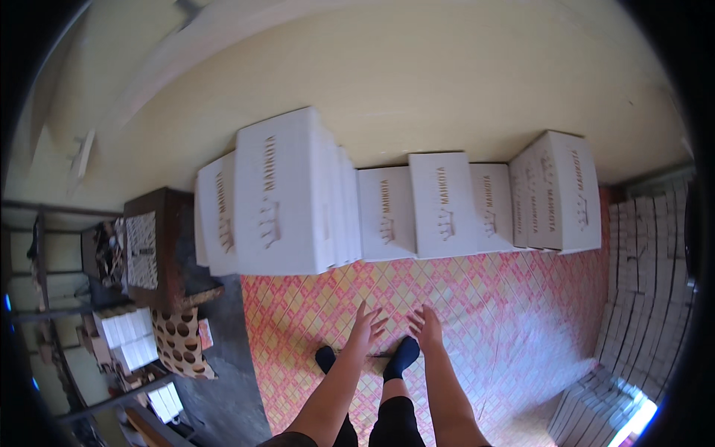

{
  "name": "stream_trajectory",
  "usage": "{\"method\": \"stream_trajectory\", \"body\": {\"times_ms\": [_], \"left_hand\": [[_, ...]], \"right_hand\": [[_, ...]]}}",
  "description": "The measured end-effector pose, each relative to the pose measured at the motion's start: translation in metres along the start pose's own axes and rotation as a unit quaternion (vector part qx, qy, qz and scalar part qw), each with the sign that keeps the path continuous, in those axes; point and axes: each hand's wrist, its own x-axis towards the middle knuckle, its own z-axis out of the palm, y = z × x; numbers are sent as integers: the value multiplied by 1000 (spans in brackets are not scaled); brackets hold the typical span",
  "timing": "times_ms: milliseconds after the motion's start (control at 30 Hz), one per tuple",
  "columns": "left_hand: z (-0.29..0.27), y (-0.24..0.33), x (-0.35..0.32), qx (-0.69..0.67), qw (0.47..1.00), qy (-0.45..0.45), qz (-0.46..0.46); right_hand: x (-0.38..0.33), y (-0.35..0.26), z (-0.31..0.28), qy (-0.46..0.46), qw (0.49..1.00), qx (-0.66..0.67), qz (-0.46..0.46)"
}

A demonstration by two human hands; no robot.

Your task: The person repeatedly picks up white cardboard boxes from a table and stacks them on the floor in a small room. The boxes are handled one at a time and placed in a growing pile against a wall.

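Note:
Both of my arms reach forward over a pink and yellow checked floor covering (477,298). My left hand (365,328) is empty, its fingers spread and pointing toward the boxes. Facing it a short way off, my right hand (427,328) is also empty with fingers apart. Neither touches anything. Beyond them, white cartons printed with a crown stand in a row along the wall. A tall white carton (275,201) fronts the stack at left; a middle white carton (443,205) stands ahead of my hands. Another white carton (577,192) fronts the right-hand stack.
Tall stacks of flat white boxes (633,298) line the right side, with a lower stack (596,413) at bottom right. At left are a dark wooden cabinet (179,253), a spotted cushion (176,343) and metal shelving (45,313). My dark-socked feet (402,357) stand on the covering.

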Motion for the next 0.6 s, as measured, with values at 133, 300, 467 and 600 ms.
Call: {"method": "stream_trajectory", "body": {"times_ms": [133,300,467,600], "left_hand": [[-104,-23,-13,-52,994,75,-65],[-153,9,-40,-166,976,126,-55],[-195,119,-69,-195,970,39,138],[-177,230,-86,-173,952,65,242]], "right_hand": [[-30,58,32,-62,967,-224,102],[-37,91,104,-150,931,-332,42],[-80,74,241,-216,955,-193,-61],[-96,70,307,-215,965,-114,-99]]}}
